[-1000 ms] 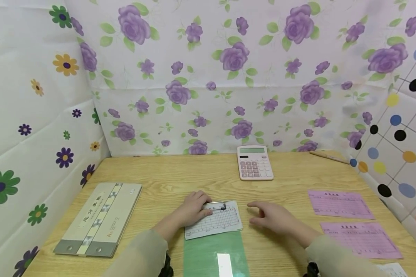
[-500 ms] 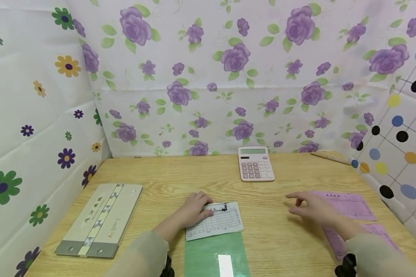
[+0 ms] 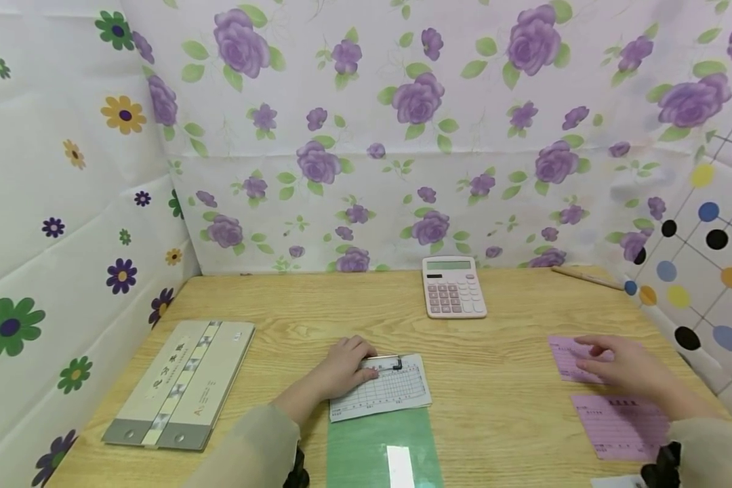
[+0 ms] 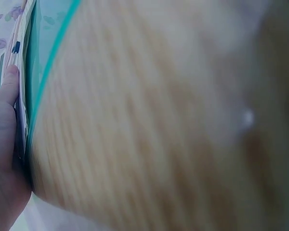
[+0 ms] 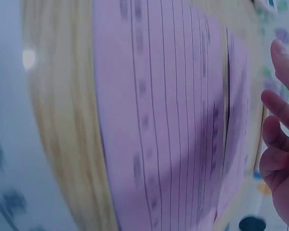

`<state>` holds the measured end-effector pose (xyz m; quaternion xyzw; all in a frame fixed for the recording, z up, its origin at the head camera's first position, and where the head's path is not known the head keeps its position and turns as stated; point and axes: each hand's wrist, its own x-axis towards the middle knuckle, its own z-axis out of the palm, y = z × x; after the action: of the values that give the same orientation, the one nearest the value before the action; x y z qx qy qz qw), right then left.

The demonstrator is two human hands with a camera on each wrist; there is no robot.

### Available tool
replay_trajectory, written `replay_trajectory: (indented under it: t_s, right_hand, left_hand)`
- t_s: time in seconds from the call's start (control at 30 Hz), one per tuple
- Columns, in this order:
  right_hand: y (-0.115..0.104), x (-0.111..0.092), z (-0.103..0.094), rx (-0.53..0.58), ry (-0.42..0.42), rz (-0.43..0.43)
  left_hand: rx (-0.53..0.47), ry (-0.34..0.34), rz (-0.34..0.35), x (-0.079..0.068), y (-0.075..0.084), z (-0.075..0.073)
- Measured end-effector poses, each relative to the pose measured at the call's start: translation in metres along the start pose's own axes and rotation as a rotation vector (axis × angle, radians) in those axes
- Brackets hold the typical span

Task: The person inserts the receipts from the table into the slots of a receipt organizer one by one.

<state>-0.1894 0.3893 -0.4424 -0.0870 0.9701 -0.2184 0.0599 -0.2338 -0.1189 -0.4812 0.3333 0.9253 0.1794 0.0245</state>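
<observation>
My left hand grips the upper left corner of a green clipboard. Its thumb lies on a white printed form under the metal clip; the other fingers bend over the top edge, their tips hidden. In the left wrist view, the thumb lies along the sheets' edge. My right hand hovers above the far pink form, fingers loosely bent and holding nothing. The nearer pink form lies just below it. In the right wrist view, these fingers stay apart from the paper.
A beige paper folder lies at the left. The pink calculator sits near the back wall, and a thin wooden stick lies at the back right. A white sheet shows at the front right edge. Patterned cloth surrounds the table.
My right hand has moved right, from beside the clipboard to above the pink forms. My left hand stays on the clipboard. The view has shifted slightly.
</observation>
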Motion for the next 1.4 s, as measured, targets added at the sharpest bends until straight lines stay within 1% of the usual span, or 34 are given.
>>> replay_trajectory:
  t_s: [0.07,0.27,0.37,0.5,0.6,0.7,0.83,0.9,1.07,1.17,1.4]
  right_hand:
    - [0.011,-0.002,-0.003,-0.038,0.019,0.018]
    - [0.039,-0.008,-0.006,-0.101,0.043,0.095]
    - [0.047,-0.012,-0.006,-0.121,0.065,0.121]
    - [0.054,-0.013,-0.007,-0.116,0.082,0.166]
    - [0.062,-0.013,-0.006,-0.106,0.080,0.221]
    - [0.071,-0.013,-0.005,-0.087,0.057,0.268]
    - [0.081,-0.012,-0.003,-0.113,0.037,0.272]
    - [0.083,-0.011,-0.003,-0.128,0.039,0.264]
    - [0.084,-0.009,-0.003,-0.104,0.012,0.307]
    - [0.082,-0.007,-0.005,-0.108,0.005,0.318]
    - [0.080,-0.003,-0.006,-0.145,-0.004,0.301]
  left_hand:
    - [0.005,0.001,0.000,0.000,0.000,0.000]
    - [0.013,0.000,-0.006,0.000,0.000,0.000]
    - [0.007,-0.001,-0.009,0.000,0.000,0.000]
    - [0.007,-0.003,-0.015,0.000,0.001,0.000]
    - [0.010,-0.009,-0.024,-0.001,0.001,0.000]
    - [0.009,-0.012,-0.031,0.000,0.002,0.000]
    - [0.010,-0.012,-0.035,0.000,0.003,-0.001]
    - [0.006,-0.012,-0.034,-0.001,0.003,-0.002]
    - [-0.008,-0.007,-0.025,-0.001,0.004,-0.002]
    - [-0.006,-0.012,-0.032,-0.002,0.004,-0.002]
    - [0.003,-0.013,-0.047,-0.001,0.003,-0.001]
